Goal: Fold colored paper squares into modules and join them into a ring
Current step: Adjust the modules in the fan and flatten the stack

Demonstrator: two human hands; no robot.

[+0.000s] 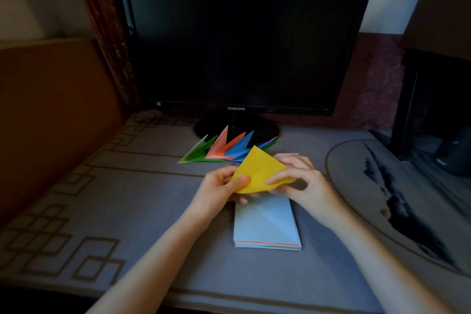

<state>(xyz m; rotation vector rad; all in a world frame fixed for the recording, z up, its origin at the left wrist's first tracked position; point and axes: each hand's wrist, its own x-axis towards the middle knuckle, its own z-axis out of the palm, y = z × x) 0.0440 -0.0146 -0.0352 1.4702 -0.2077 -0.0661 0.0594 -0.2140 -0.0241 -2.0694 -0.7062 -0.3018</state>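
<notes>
yellow paper sheet (260, 169): matt, smooth, creased. paper stack (266, 224): matt, pale blue top sheet with a diagonal crease. folded modules (224, 149): matt coloured paper. table cover (114, 199): grey patterned cloth, dull. monitor (242, 41): black plastic, glossy bezel and base.

Bare forearms (158, 245), left hand (219, 187), right hand (307, 183)

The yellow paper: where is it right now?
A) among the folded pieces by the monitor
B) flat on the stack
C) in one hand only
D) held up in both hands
D: the left hand and right hand both pinch the yellow paper, raised off the paper stack.
</notes>
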